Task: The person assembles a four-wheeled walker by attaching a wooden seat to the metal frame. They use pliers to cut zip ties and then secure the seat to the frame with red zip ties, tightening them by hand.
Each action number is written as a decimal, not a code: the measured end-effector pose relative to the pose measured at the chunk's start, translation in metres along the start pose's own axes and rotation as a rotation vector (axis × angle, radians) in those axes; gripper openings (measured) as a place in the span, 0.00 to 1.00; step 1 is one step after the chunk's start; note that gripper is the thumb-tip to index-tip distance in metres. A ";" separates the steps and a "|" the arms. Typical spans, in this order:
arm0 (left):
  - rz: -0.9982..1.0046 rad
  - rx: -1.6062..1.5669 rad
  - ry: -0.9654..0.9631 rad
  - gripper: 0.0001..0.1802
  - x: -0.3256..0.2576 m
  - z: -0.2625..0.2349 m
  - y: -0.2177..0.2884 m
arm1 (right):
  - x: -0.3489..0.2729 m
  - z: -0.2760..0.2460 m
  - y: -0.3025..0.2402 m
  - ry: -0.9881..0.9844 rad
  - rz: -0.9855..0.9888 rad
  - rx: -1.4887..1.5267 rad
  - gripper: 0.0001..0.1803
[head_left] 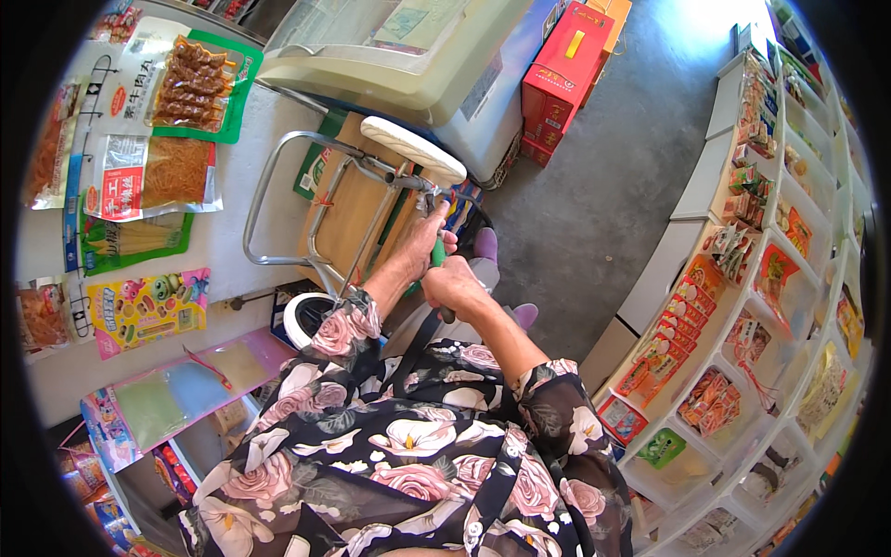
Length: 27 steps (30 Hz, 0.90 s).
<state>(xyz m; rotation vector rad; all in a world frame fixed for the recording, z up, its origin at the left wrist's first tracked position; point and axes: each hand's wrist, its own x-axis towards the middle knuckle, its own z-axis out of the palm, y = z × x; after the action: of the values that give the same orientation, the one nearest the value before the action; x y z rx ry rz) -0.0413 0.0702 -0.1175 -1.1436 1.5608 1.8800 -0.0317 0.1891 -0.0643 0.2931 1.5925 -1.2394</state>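
My right hand [455, 283] is closed around a green handle [437, 252], whose dark end sticks out below the fist; the kind of tool is not clear. Just ahead, my left hand [424, 243] curls its fingers at a metal fitting [428, 193] on a wheeled frame, and the fingers partly hide what they grip. Bent silver tubes form this metal frame [251, 218], which is tipped beside the counter. It has a white oval wheel or seat [413, 148] at the top and a white-rimmed wheel [304, 317] lower left.
A large translucent bin [464, 84] stands beyond the frame, with a red box [560, 79] to its right. Shelves of packaged snacks [710, 399] line the right. Snack packets [190, 88] hang at the left. Purple shoes [485, 243] stand on the grey floor [594, 223].
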 end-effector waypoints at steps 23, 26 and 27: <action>0.460 0.927 0.366 0.16 -0.036 -0.022 -0.053 | -0.012 -0.050 0.099 -0.207 -0.042 0.461 0.19; 0.332 0.765 0.303 0.18 -0.033 -0.030 -0.052 | -0.015 -0.049 0.099 -0.258 -0.116 0.479 0.22; 0.427 0.834 0.298 0.19 -0.034 -0.033 -0.051 | -0.015 -0.048 0.097 -0.279 -0.143 0.482 0.23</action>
<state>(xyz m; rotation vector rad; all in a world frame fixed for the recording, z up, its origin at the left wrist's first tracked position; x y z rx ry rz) 0.0271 0.0576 -0.1208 -0.7453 2.5598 1.0382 0.0158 0.2759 -0.1102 0.2962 1.0784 -1.6928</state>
